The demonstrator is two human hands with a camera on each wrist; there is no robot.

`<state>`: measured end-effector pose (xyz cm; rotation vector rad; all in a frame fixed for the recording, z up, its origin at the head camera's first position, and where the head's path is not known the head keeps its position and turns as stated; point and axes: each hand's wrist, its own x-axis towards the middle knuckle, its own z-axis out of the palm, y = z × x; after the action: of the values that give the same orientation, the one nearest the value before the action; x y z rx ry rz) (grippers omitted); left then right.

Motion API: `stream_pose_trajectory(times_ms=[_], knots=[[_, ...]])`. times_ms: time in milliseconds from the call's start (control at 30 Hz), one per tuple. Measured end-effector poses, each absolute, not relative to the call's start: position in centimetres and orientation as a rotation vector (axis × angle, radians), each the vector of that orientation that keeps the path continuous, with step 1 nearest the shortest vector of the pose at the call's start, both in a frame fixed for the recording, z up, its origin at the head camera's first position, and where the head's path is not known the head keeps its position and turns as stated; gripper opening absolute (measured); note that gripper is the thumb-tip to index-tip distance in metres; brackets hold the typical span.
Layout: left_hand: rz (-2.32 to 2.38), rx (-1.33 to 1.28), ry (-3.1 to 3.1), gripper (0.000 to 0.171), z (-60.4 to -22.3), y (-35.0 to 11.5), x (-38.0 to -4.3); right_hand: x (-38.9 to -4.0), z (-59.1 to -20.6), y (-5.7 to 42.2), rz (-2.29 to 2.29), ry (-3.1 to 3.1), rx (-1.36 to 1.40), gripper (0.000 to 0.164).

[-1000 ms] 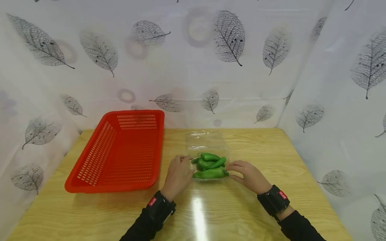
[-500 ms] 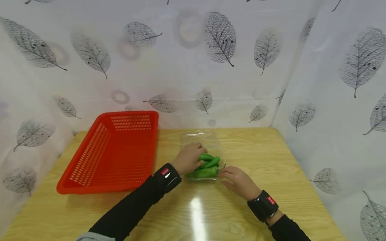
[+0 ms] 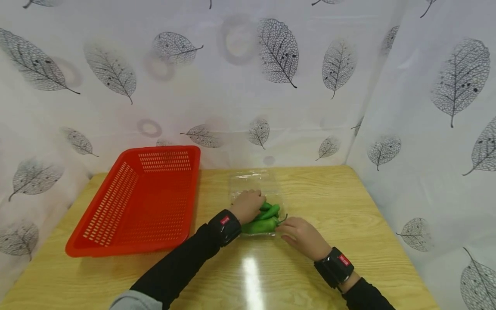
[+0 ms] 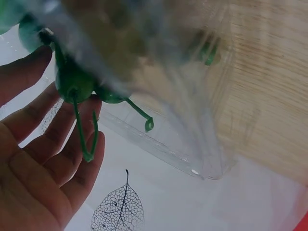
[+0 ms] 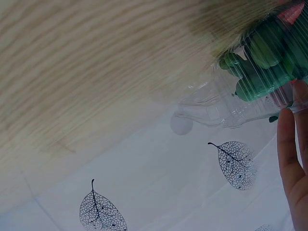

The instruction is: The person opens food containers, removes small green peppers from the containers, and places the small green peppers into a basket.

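Several green chili peppers point(image 3: 273, 211) lie in a clear plastic clamshell box point(image 3: 253, 176) whose lid is folded back. A large one point(image 3: 259, 226) lies along the near side, its curved stem pointing right. My left hand point(image 3: 248, 206) reaches over the box's left part and hides some peppers. In the left wrist view, its thumb and bent fingers grip a green pepper point(image 4: 73, 82) at the stem end; another stem hangs beside it. At the box's right side, my right hand point(image 3: 304, 237) touches the wall with extended fingers point(image 5: 286, 144), close to the large pepper's stem.
A red plastic basket point(image 3: 191, 193) with slotted walls stands on the left of the wooden table point(image 3: 317, 189). A white leaf-print sheet point(image 3: 232, 107) hangs behind the table and along its sides. Black bands point(image 3: 224, 226) wrap both wrists.
My left hand has moved from the box's left edge rightward over the peppers and lowered among them. The right hand stays at the box's right side. The whole head view has shifted slightly.
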<state>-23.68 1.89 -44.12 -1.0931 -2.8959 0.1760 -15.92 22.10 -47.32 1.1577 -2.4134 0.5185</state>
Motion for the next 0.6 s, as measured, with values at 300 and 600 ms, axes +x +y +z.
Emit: stream_pose_trajectory(times_ms=[300, 600], knots=[[0.217, -1.13, -2.816, 0.026, -44.22, 1.95, -23.6, -15.82, -47.24, 22.06, 0.488, -2.42, 1.152, 0.035], [0.183, -1.129, -2.844, 0.013, -44.02, 2.13, -23.56, -15.78, -47.15, 21.74, 0.479, -2.418, 1.148, 0.033]])
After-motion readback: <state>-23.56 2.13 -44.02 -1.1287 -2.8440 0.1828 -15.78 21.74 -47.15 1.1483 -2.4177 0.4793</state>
